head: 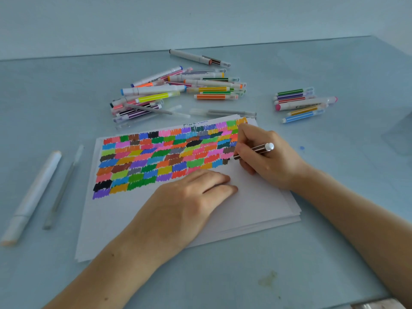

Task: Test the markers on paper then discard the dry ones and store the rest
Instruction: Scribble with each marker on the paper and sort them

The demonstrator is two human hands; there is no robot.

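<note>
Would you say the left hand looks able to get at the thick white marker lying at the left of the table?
Probably yes. The left hand lies flat on the paper stack, holding nothing, and only a thin grey pen and bare table lie between it and the thick white marker.

Brown striped marker (254, 150) tip-down on swatch-covered paper (245, 204) (others piled beyond).

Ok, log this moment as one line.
right hand: scribbling with brown marker | left hand: flat on paper | step: testing
</note>
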